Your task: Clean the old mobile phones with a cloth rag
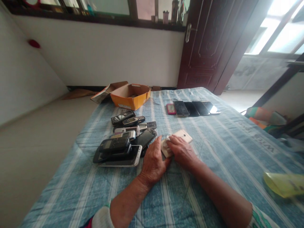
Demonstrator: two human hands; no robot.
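A pale gold phone (184, 135) lies back-up on the blue striped cloth (213, 152) in front of me. My left hand (153, 161) grips its near end, fingers curled around the edge. My right hand (181, 150) presses a small white wad (166, 139), cloth or tissue, onto the phone's back with closed fingers. Most of the phone is hidden under both hands.
A pile of old phones (125, 139) lies just left of my hands. A row of dark smartphones (194, 108) and a small pink one (170, 108) sits farther back. An orange cardboard box (130, 96) stands at the far edge. A yellow-green object (282, 183) lies at the right.
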